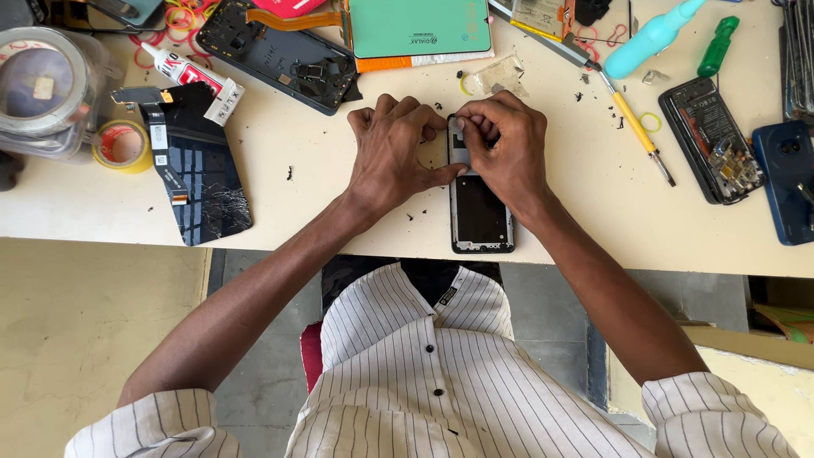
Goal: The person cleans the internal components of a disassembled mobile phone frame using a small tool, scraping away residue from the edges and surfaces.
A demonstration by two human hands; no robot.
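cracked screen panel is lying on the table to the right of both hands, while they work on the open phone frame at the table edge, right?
Not quite. In the head view the cracked screen panel lies to the left of both hands, not the right. The rest holds: the left hand and right hand work on the open phone frame at the table edge.

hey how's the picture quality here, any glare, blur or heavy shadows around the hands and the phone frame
Head view: even, soft daylight, sharp focus across the table; only faint shadows under the left hand and right hand; no strong glare on the phone frame; slight wide-angle bending at the edges; the fingertips hide the frame's top.
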